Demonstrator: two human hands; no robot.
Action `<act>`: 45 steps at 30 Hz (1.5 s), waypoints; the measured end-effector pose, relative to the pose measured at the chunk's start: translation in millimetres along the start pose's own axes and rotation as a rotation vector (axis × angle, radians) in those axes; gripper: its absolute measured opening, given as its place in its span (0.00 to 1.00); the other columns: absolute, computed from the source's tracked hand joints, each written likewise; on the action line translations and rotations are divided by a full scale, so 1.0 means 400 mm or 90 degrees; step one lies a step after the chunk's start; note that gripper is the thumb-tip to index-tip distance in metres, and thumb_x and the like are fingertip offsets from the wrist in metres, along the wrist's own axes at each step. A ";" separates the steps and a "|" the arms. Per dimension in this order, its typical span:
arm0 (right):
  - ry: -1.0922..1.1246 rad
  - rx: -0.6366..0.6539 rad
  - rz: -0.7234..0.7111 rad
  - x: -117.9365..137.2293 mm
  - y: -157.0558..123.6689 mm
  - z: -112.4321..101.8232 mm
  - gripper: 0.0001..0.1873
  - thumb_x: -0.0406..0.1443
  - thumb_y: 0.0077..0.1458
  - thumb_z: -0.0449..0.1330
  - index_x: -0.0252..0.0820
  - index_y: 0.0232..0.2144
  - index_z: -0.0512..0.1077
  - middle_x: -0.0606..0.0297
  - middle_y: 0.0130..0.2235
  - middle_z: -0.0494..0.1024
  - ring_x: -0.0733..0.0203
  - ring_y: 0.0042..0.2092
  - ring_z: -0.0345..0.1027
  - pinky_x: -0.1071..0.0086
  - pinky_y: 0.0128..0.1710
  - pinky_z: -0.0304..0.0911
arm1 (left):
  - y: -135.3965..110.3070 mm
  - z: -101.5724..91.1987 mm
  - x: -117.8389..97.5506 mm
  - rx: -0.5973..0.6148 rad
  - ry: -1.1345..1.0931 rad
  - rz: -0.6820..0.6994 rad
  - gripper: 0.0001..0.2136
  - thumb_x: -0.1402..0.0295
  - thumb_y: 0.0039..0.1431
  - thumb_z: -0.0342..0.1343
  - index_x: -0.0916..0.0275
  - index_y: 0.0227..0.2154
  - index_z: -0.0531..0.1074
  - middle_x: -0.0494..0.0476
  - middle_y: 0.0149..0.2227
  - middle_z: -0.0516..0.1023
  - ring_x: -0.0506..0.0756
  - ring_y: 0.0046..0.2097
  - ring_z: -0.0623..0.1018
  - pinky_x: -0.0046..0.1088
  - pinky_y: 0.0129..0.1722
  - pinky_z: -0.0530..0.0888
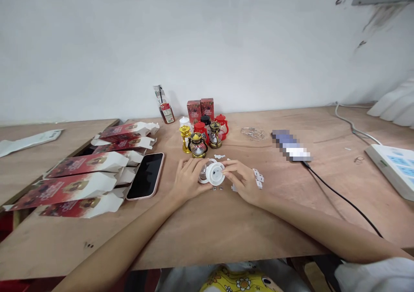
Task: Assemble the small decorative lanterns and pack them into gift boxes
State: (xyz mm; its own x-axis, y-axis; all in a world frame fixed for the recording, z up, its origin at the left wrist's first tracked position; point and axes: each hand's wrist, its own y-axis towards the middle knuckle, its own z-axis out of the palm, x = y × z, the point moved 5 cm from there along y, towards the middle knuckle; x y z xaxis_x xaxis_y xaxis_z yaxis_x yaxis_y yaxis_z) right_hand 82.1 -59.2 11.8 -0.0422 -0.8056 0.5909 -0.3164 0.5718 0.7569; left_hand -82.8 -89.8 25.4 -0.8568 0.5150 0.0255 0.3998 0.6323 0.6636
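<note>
White lantern, partly clear, is resting between both hands near the middle of the surface, its round base facing the near side. The left hand is clamping its grip around the body; the right hand is touching the base's rim, but whether that grip is pinching, I cannot tell. Small lanterns are standing just beyond; a phone is lying left, near red boxes.
</note>
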 end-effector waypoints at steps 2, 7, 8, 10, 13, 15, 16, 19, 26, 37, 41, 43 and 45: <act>-0.006 -0.007 -0.004 0.002 0.001 -0.001 0.06 0.36 0.60 0.54 0.47 0.36 0.72 0.62 0.40 0.78 0.60 0.44 0.73 0.63 0.45 0.69 | 0.000 -0.001 -0.002 0.002 0.003 0.004 0.22 0.55 0.53 0.57 0.64 0.46 0.67 0.61 0.42 0.78 0.59 0.43 0.76 0.35 0.42 0.62; -0.040 0.000 -0.007 0.002 0.004 -0.001 0.07 0.37 0.60 0.54 0.46 0.35 0.72 0.62 0.39 0.78 0.60 0.42 0.73 0.63 0.43 0.69 | -0.004 0.003 -0.002 0.016 0.020 0.021 0.23 0.55 0.53 0.56 0.63 0.49 0.67 0.62 0.43 0.78 0.59 0.43 0.75 0.36 0.42 0.62; -0.048 0.000 -0.014 0.003 0.004 -0.001 0.06 0.37 0.60 0.54 0.46 0.35 0.72 0.61 0.38 0.78 0.60 0.42 0.73 0.63 0.43 0.69 | -0.005 0.004 -0.001 0.020 0.023 0.024 0.24 0.54 0.54 0.56 0.63 0.50 0.67 0.62 0.44 0.78 0.59 0.43 0.75 0.36 0.42 0.62; -0.067 0.002 -0.029 0.005 0.003 -0.001 0.06 0.36 0.60 0.54 0.46 0.35 0.71 0.61 0.38 0.78 0.60 0.42 0.73 0.64 0.42 0.69 | -0.006 0.002 -0.001 0.015 0.031 0.032 0.24 0.54 0.54 0.55 0.63 0.50 0.67 0.63 0.43 0.77 0.59 0.43 0.75 0.36 0.41 0.61; -0.091 0.013 -0.047 0.008 0.001 -0.002 0.06 0.35 0.59 0.55 0.46 0.34 0.72 0.61 0.38 0.78 0.60 0.40 0.73 0.65 0.40 0.69 | -0.006 -0.007 -0.006 -0.010 0.051 0.054 0.23 0.53 0.55 0.55 0.64 0.48 0.68 0.62 0.41 0.78 0.58 0.40 0.75 0.35 0.38 0.61; -0.091 0.011 -0.037 0.007 0.001 -0.004 0.05 0.35 0.59 0.56 0.45 0.33 0.71 0.61 0.39 0.78 0.60 0.40 0.74 0.65 0.39 0.70 | -0.007 -0.014 -0.012 -0.028 0.072 0.072 0.22 0.54 0.55 0.54 0.65 0.47 0.69 0.62 0.39 0.78 0.58 0.38 0.74 0.34 0.35 0.60; -0.084 0.011 -0.024 0.005 0.001 -0.006 0.04 0.35 0.58 0.56 0.45 0.32 0.71 0.61 0.39 0.78 0.61 0.40 0.74 0.65 0.39 0.70 | -0.007 -0.017 -0.015 -0.035 0.083 0.080 0.22 0.54 0.55 0.54 0.66 0.47 0.69 0.61 0.37 0.77 0.57 0.37 0.74 0.34 0.34 0.59; -0.029 0.002 0.040 -0.004 0.001 -0.008 0.04 0.36 0.55 0.60 0.43 0.28 0.71 0.62 0.36 0.79 0.61 0.38 0.75 0.66 0.39 0.70 | -0.007 -0.025 -0.024 -0.048 0.101 0.101 0.21 0.55 0.55 0.53 0.66 0.46 0.70 0.62 0.36 0.77 0.57 0.36 0.73 0.34 0.33 0.59; -0.025 0.025 0.049 -0.039 0.034 -0.046 0.07 0.39 0.55 0.60 0.43 0.28 0.70 0.65 0.31 0.80 0.61 0.35 0.75 0.67 0.37 0.68 | 0.005 -0.044 -0.015 -0.076 0.093 0.069 0.22 0.54 0.54 0.56 0.64 0.47 0.68 0.61 0.38 0.78 0.59 0.39 0.75 0.35 0.36 0.62; -0.675 0.117 0.230 -0.332 0.096 -0.295 0.14 0.34 0.58 0.50 0.37 0.42 0.73 0.49 0.49 0.73 0.42 0.49 0.62 0.52 0.46 0.57 | 0.003 -0.075 0.028 -0.126 -0.071 -0.143 0.23 0.63 0.49 0.59 0.59 0.48 0.61 0.57 0.43 0.76 0.58 0.42 0.78 0.32 0.37 0.75; -0.659 0.180 0.210 -0.338 0.086 -0.285 0.13 0.36 0.60 0.50 0.40 0.37 0.74 0.53 0.42 0.76 0.45 0.48 0.63 0.55 0.46 0.57 | 0.002 -0.064 0.025 -0.106 -0.075 -0.157 0.21 0.63 0.48 0.59 0.60 0.46 0.62 0.56 0.41 0.76 0.57 0.41 0.78 0.31 0.36 0.75; -0.639 0.222 0.182 -0.325 0.081 -0.264 0.12 0.36 0.60 0.50 0.41 0.36 0.74 0.55 0.42 0.76 0.49 0.48 0.64 0.58 0.47 0.57 | 0.000 -0.058 0.028 -0.097 -0.072 -0.160 0.21 0.63 0.48 0.60 0.60 0.46 0.63 0.57 0.41 0.76 0.58 0.41 0.78 0.32 0.37 0.75; -0.612 0.255 0.150 -0.306 0.076 -0.240 0.12 0.36 0.61 0.50 0.41 0.35 0.73 0.57 0.41 0.76 0.52 0.47 0.65 0.61 0.48 0.57 | -0.002 -0.056 0.032 -0.101 -0.068 -0.159 0.21 0.63 0.48 0.60 0.61 0.45 0.64 0.58 0.40 0.76 0.59 0.40 0.78 0.34 0.37 0.74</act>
State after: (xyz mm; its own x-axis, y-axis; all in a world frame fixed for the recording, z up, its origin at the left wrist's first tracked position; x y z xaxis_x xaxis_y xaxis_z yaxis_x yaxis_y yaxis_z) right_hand 168.5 71.8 -10.7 -0.8176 -0.5652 0.1099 -0.4834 0.7775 0.4023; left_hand -101.5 -96.6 42.0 -0.8798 0.4185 -0.2254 0.1187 0.6525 0.7484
